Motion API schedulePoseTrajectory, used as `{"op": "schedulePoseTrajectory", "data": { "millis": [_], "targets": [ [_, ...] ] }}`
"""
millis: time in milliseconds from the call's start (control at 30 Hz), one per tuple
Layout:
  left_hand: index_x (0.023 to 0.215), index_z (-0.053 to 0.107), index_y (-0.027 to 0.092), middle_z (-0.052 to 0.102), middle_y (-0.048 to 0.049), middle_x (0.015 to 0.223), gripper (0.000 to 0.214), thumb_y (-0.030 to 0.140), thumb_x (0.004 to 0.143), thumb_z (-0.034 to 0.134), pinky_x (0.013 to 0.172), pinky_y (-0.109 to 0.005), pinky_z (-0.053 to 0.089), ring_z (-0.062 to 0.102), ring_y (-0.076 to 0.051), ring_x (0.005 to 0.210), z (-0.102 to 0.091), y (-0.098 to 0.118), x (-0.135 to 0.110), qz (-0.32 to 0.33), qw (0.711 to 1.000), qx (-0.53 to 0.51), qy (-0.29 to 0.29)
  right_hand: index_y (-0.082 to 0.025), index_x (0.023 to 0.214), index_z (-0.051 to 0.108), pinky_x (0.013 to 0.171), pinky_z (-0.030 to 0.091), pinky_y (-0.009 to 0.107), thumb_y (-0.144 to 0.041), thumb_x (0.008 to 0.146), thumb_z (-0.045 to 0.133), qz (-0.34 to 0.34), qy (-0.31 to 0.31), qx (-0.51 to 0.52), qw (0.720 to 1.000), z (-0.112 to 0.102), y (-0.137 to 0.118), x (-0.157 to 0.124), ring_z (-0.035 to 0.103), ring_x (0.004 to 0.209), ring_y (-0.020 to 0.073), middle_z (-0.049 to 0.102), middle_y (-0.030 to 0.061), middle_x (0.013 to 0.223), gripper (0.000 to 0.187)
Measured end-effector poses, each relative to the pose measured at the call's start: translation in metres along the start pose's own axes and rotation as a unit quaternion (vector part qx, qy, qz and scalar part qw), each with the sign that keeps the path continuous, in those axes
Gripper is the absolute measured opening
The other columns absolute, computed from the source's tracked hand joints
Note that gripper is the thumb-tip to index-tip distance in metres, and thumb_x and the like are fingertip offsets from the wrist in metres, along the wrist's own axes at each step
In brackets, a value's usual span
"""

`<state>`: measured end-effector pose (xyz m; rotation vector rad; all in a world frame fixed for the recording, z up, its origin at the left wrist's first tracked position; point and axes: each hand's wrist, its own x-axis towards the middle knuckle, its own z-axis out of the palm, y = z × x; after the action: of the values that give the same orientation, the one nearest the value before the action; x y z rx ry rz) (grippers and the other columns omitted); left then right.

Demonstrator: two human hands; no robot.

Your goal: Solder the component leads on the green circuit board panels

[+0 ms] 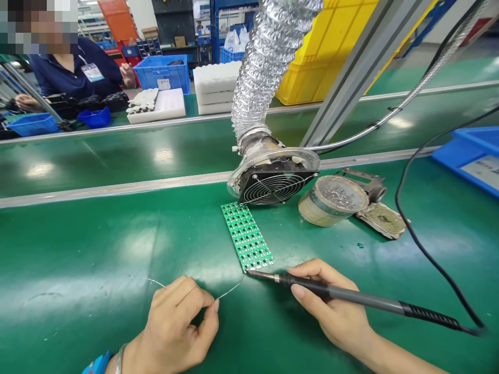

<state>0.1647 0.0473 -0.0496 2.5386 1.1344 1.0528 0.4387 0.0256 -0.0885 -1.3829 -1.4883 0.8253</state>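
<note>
A green circuit board panel [249, 236] with rows of small dark round parts lies on the green work surface. My left hand [181, 317], to the left of and nearer than the panel, pinches a thin strand of solder wire [230, 292] between thumb and forefinger. The wire's front end reaches the panel's near left corner, and its tail sticks out behind the hand. In my right hand [335, 306] is a soldering iron [351, 296], gripped like a pen. Its tip meets the wire end at that same corner; whether it touches the board I cannot tell.
A fume extractor fan [275, 187] on a foil duct [259, 67] hangs just beyond the panel. Right of it stand a tub of solder scraps [333, 200] and a worn sponge tray [384, 221]. A black cable [421, 241] loops at right. A co-worker [78, 72] sits across the line.
</note>
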Motion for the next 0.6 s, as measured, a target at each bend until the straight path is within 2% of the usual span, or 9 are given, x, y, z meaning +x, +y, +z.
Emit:
{"op": "schedulePoseTrajectory", "data": {
  "millis": [333,400,600],
  "targets": [
    [0.072,0.055,0.019,0.051,0.003,0.059,0.015,0.007,0.081,0.06,0.049,-0.026,0.033,0.043,-0.01,0.053,0.0045,-0.0024,0.0003,0.001,1.0,0.007,-0.005,-0.022,0.09,0.064,0.044,0.044,0.024,-0.032,0.086,0.064,0.006,-0.034,-0.006,0.999,-0.0017,0.0055,-0.0029,0.052,0.047,0.0142,0.06,-0.0008,0.058,0.011],
    [0.073,0.055,0.019,0.051,0.0031,0.059,0.015,0.007,0.081,0.06,0.049,-0.026,0.033,0.044,-0.01,0.053,0.0046,-0.0018,0.001,0.003,1.0,0.008,-0.001,-0.022,0.09,0.065,0.043,0.044,0.024,-0.031,0.086,0.064,0.001,-0.021,0.001,1.0,-0.0019,0.0054,-0.002,0.053,0.047,0.0142,0.061,-0.0003,0.059,0.01],
    [0.074,0.057,0.019,0.051,0.0028,0.059,0.014,0.007,0.081,0.06,0.049,-0.026,0.033,0.045,-0.01,0.053,0.008,0.0024,0.0016,0.009,1.0,0.005,0.002,-0.022,0.084,0.064,0.041,0.041,0.022,-0.032,0.085,0.065,-0.012,0.068,0.068,0.995,-0.0002,0.0035,0.0003,0.05,0.046,0.0124,0.06,-0.0014,0.058,0.01]
  ]
}}
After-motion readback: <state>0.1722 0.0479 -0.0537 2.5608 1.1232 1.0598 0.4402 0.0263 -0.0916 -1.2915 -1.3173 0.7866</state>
